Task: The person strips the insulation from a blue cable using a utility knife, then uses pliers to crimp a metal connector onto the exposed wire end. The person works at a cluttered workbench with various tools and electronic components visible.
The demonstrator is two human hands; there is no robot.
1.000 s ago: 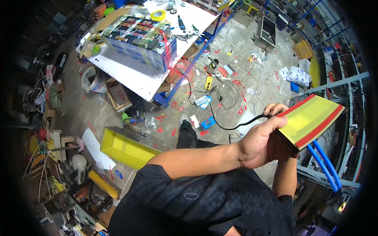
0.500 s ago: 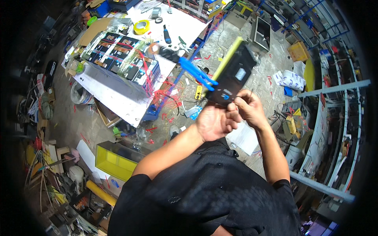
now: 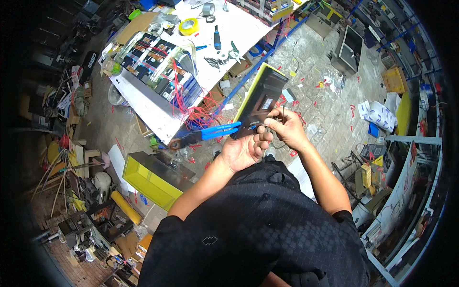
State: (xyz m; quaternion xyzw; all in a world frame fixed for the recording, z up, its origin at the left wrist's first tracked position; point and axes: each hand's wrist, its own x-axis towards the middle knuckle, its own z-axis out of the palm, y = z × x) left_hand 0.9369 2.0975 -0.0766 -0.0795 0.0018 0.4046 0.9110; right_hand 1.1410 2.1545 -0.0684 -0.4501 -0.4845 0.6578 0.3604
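Note:
A flat black case (image 3: pixel 262 101) with a yellow-green long edge and a small pale label is held tilted in front of me. My left hand (image 3: pixel 241 152) is palm up at its lower end, fingers curled against it. Thumb and fingers of my right hand (image 3: pixel 290 133) pinch together at the case's near right corner; what lies between them is too small to make out. Thick blue cables (image 3: pixel 220 131) leave the case's left side and run into a dark sleeve (image 3: pixel 190 138) with a copper-coloured tip.
On the white table (image 3: pixel 148 125) stands a battery pack (image 3: pixel 158 64) trailing red wires (image 3: pixel 198 115). Yellow tape (image 3: pixel 188 27), a blue-and-black knife-like tool (image 3: pixel 217 37) and pliers (image 3: pixel 234 51) lie behind it. A yellow-lined metal box (image 3: pixel 153 186) sits on the floor at left.
Both hands and the case have shifted left and slightly down. The blue cables have swung from pointing up and left to lying nearly level. My view has also shifted.

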